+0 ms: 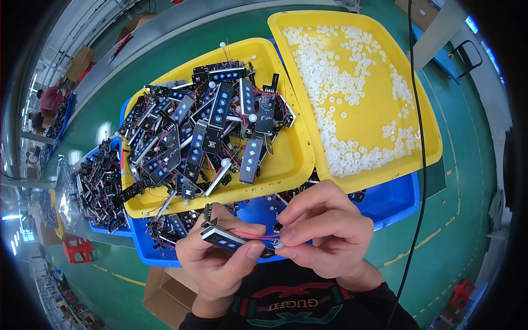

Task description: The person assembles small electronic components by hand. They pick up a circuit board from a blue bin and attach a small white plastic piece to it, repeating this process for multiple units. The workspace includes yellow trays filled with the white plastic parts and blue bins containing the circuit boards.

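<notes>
In the head view, both hands meet low in the middle of the picture, just above the person's dark sleeves. The left hand (pixel 217 256) is closed around a small black circuit board (pixel 223 239) with a row of blue pads along its face, the thumb pressed along its near edge and the fingers curled beneath. The board lies tilted, its right end reaching toward the other hand. The right hand (pixel 324 236) is closed in a pinch at that right end, thumb and forefinger tips pressed on a small white round piece (pixel 276 243) where it meets the board. A thin red wire (pixel 250 234) runs along the board from one hand to the other. So the board sits between the two hands, held by both, in front of the chest.

Just behind the hands is a blue bin (pixel 396 201), and resting on it are two yellow trays. The left yellow tray (pixel 286 170) is heaped with more black boards with blue pads, red wires and white knobs. The right yellow tray (pixel 429 137) holds a scatter of small white round pieces. Further left another blue bin (pixel 104 228) is piled with similar boards. All stand on a green worktop (pixel 467 181). A black cable (pixel 421 137) hangs down the right side of the picture, and a cardboard box (pixel 165 289) sits below the bins at lower left.
</notes>
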Tool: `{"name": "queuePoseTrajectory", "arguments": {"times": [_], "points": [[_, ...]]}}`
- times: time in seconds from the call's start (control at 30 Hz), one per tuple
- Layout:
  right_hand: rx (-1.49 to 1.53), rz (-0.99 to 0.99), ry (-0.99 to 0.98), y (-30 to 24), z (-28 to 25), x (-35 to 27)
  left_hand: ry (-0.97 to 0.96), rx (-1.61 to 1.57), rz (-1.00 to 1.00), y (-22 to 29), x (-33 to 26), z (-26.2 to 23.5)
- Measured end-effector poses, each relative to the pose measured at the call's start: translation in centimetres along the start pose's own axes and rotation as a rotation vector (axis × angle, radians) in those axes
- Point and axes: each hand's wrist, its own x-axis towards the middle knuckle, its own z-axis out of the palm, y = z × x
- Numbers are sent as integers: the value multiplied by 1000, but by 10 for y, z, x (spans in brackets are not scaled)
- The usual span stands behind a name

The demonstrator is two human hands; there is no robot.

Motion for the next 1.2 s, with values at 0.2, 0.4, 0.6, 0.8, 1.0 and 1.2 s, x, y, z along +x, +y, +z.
{"name": "queuePoseTrajectory", "arguments": {"times": [0.2,0.4,0.6,0.8,1.0,1.2], "points": [[0,-55,22,2,2,-2,-43,-4,-12,-1,-1,0],[-45,-67,16,2,1,-1,-61,14,20,-1,0,0],[-156,-75,-31,-3,2,4,-117,23,57,-2,2,-4],[-307,-202,-108,-2,-5,6,-159,7,59,-3,2,-2],[-364,-198,-91,-4,-5,0,-311,28,37,-4,6,-3],[-483,-154,-138,-13,-7,10,-261,216,-184,22,8,-3]]}}
